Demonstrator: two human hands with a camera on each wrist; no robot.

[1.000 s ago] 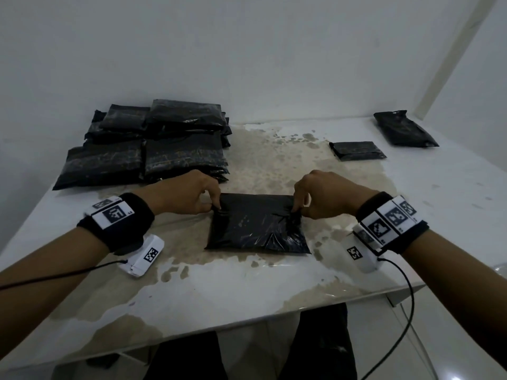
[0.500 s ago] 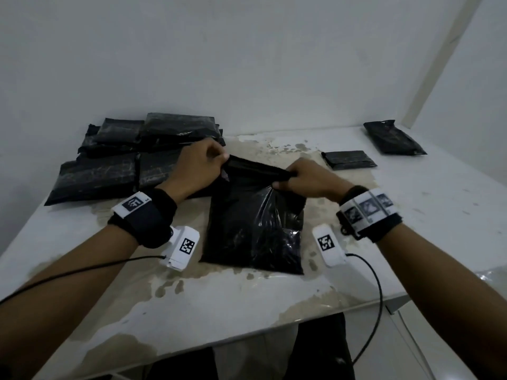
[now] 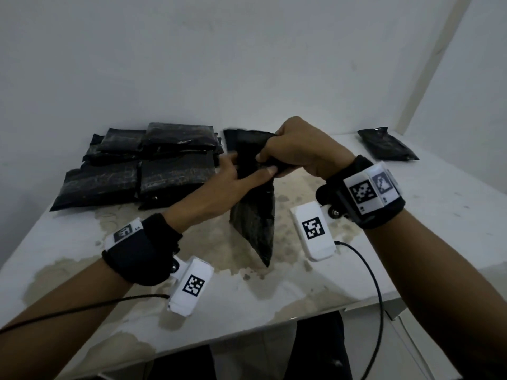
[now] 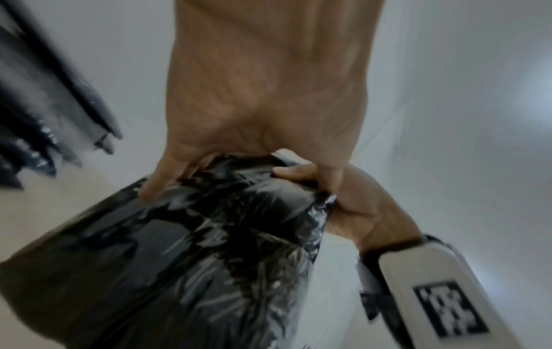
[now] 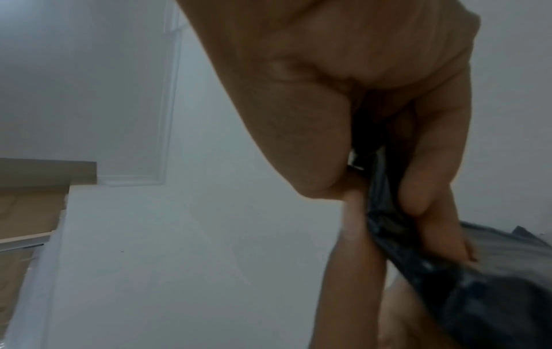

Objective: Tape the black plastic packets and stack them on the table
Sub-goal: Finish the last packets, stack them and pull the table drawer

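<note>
A black plastic packet point(image 3: 255, 215) hangs upright above the table point(image 3: 439, 220), its lower corner pointing down near the surface. My right hand point(image 3: 277, 154) grips its bunched top edge from the right. My left hand point(image 3: 244, 171) holds the same upper part from the left, thumb laid across the front. In the left wrist view the left hand point(image 4: 254, 106) curls its fingers into the crinkled packet point(image 4: 194, 248). In the right wrist view the right hand point(image 5: 388, 118) pinches the dark film point(image 5: 477, 295). No tape shows in any view.
A pile of several black packets point(image 3: 153, 165) fills the table's back left, just left of my hands. One more black packet point(image 3: 386, 145) lies at the far right corner by the wall. The stained table front edge point(image 3: 247, 330) is close below my wrists.
The packet lay flat with both hands pinching its corners; they lifted its far edge, and now it hangs upright, turned edge-on, with the hands close together at its top.
</note>
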